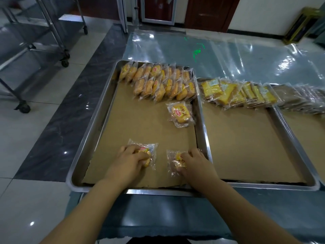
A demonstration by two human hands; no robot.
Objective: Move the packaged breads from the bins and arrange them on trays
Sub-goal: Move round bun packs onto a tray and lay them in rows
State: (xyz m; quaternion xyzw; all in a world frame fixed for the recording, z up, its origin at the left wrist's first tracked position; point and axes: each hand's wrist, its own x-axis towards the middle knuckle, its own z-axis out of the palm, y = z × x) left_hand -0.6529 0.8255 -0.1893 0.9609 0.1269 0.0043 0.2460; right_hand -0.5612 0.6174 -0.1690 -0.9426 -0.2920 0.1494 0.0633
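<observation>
A steel tray [91,131] lined with brown paper lies in front of me. Two rows of packaged yellow breads [158,81] stand overlapped along its far end. One loose packaged bread [181,114] lies flat near the tray's right wall. My left hand [130,160] grips a packaged bread [151,148] on the paper near the front. My right hand [195,162] grips another packaged bread [173,160] just to its right, also resting on the paper.
A second lined tray [297,150] sits to the right with a row of square yellow cake packs [235,94] and brown packs [299,99] at its far end. Clear plastic sheeting [228,55] covers the table beyond. Wheeled steel racks [52,41] stand on the floor at left.
</observation>
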